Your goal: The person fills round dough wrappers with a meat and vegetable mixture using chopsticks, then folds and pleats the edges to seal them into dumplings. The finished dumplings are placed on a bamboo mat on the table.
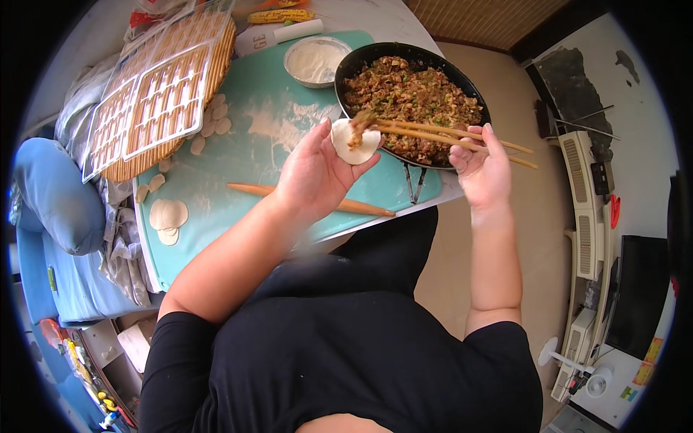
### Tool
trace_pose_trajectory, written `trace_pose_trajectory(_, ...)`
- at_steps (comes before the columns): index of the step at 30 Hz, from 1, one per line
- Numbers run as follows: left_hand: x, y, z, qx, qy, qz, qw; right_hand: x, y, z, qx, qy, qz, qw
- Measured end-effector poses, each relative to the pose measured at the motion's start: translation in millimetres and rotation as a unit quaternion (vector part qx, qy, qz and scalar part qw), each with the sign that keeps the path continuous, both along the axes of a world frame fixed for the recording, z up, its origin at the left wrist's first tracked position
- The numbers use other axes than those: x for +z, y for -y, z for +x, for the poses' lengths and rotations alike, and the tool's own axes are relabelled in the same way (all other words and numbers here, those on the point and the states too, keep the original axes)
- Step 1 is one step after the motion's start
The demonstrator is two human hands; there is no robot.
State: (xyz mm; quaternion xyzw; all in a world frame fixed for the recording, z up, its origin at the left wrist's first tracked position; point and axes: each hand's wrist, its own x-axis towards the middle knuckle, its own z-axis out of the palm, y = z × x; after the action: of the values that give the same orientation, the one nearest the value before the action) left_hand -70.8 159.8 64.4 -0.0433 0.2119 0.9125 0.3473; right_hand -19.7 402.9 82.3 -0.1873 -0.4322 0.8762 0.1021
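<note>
Your work surface, seen from the head, is one light table (393, 18) bearing one green mat (209, 242), floury toward its far side. On the far side you have one bowl of white powder (309, 84) and, right of it, one black pan (352, 66) filled with chopped brown mixture (415, 90). One rolling pin (361, 207) lies on the near side, partly behind your left forearm. At left, clear divided trays (170, 90) rest over slatted brown matting; overlap prevents a tray count. Several pale dough rounds (169, 215) are stacked near left, with others loose beyond; exact number not determinable.

Your left hand (317, 169) is turned palm up, thumb and fingers apart, one dough wrapper (354, 150) resting across the fingers. Your right hand (482, 162) is raised beside the pan, clamped on two chopsticks (433, 131). Their tips point left, meeting one clump of mixture at the wrapper.
</note>
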Motion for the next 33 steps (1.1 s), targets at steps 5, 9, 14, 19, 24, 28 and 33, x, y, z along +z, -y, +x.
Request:
trace_pose_trajectory(5, -3.0, 5.9, 6.3, 0.036, 0.014, -0.047, 0.998, 12.6, 41.3, 23.3, -0.013, -0.113, 0.218, 0.969)
trace_pose_trajectory(9, -8.5, 5.3, 12.0, 0.047, 0.003, -0.115, 0.992, 18.5, 60.1, 38.6, 0.048, -0.271, 0.389, 0.879)
trace_pose_trajectory(14, -9.8, 10.1, 14.8, 0.045, 0.015, -0.125, 0.991, 36.0, 43.3, 44.1, 0.081, -0.286, 0.395, 0.87)
trace_pose_trajectory(19, -13.7, 15.2, 16.3, 0.036, 0.041, -0.06, 0.997, 34.4, 22.1, 38.2, 0.015, -0.217, 0.245, 0.945)
trace_pose_trajectory(24, -8.5, 16.7, 21.0, 0.023, 0.026, -0.023, 0.999, 12.3, 27.7, 30.7, 0.032, -0.164, 0.19, 0.968)
trace_pose_trajectory(28, -6.9, 20.4, 19.5, -0.002, 0.014, 0.022, 1.0, 16.1, 21.4, 27.7, -0.007, -0.176, 0.159, 0.971)
trace_pose_trajectory(33, -3.9, 20.2, 20.0, -0.016, 0.023, 0.022, 0.999, 12.3, 25.7, 22.0, -0.007, -0.134, 0.162, 0.978)
